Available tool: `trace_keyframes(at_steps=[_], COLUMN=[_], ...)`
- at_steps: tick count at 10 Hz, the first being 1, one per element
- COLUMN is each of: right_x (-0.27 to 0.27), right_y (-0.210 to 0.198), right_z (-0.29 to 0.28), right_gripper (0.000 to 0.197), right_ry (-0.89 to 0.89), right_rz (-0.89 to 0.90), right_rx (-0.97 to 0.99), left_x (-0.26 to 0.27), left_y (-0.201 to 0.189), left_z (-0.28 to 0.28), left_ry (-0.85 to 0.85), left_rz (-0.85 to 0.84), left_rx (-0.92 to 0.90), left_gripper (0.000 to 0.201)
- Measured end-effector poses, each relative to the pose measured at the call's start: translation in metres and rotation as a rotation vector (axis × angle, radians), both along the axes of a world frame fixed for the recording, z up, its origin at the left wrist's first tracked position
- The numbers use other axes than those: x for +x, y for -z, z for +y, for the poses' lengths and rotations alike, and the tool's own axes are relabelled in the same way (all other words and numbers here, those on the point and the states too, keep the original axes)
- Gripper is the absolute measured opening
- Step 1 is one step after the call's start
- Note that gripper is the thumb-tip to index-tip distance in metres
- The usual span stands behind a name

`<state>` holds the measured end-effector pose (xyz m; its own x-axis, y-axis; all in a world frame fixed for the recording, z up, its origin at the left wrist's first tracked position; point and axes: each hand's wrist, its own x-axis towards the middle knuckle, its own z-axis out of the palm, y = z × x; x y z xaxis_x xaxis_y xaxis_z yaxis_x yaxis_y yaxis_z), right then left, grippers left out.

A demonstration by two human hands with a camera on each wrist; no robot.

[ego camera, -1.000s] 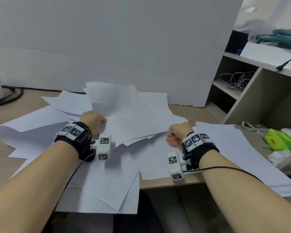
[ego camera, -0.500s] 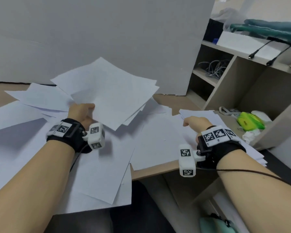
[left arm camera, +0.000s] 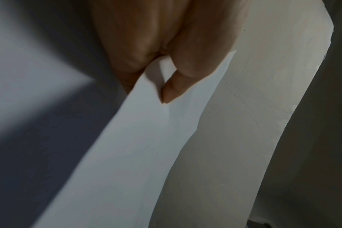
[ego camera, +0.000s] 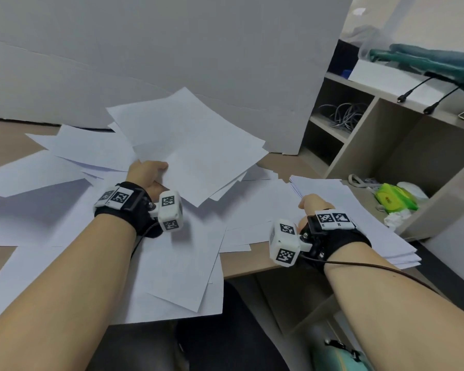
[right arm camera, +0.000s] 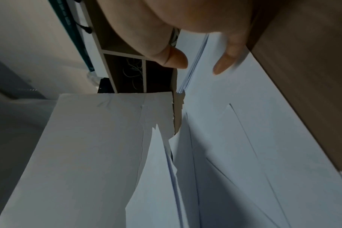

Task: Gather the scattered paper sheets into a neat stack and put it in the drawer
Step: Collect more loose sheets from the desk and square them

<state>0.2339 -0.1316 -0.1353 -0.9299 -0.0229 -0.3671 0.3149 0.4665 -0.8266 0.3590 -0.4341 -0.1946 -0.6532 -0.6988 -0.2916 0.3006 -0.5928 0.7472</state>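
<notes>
The left hand (ego camera: pixel 148 174) holds a loose bundle of sheets (ego camera: pixel 190 145) above the desk (ego camera: pixel 255 266), at about 11 o'clock from the centre of the head view. The thumb (left arm camera: pixel 174 91) lies on top of the paper and pinches it against the fingers below; those fingers are hidden under the sheets. The grip is at one corner only, so the bundle fans out toward 1 o'clock and its edges do not line up. This probably keeps the gathered sheets out of the way while the other hand collects more.

The right hand (ego camera: pixel 312 207) is at about 4 o'clock, at the near corner of a thicker pile (ego camera: pixel 364 218) on the right side of the desk. In the right wrist view the thumb (right arm camera: pixel 176 60) and one finger (right arm camera: pixel 224 63) are apart and hold nothing, with the pile's edge between them, as if ready to take it.

More scattered sheets (ego camera: pixel 172 269) cover the desk from 7 to 10 o'clock, some hanging over the front edge. No drawer is visible. The gathering seems far from finished.
</notes>
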Motion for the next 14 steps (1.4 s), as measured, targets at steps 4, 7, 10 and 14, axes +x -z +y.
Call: trace_keyframes(at_steps=[4,7,10,14], right_x=[0.006,-0.003,0.005,-0.012], right_y=[-0.015,-0.014,-0.011,-0.012], right_z=[-0.025,-0.053,-0.088,-0.089], right_gripper=[0.039,0.026,0.033,0.033], right_ry=[-0.141,-0.224,-0.429,-0.547], right_rz=[0.061,-0.096,-0.008,0.064], right_rx=[0.121,0.134,0.406,0.56], left_x=[-0.001,-0.003,-0.006,-0.009], left_y=[-0.002,0.0,0.004,0.006], left_z=[0.001,-0.003,-0.003,-0.006], left_ry=[-0.009,-0.016,-0.049,-0.077], left_rz=[-0.018,-0.072,-0.13,-0.158], left_rx=[0.004,0.011,-0.029,-0.04], left_gripper=[0.03,0.024,0.029,0.027])
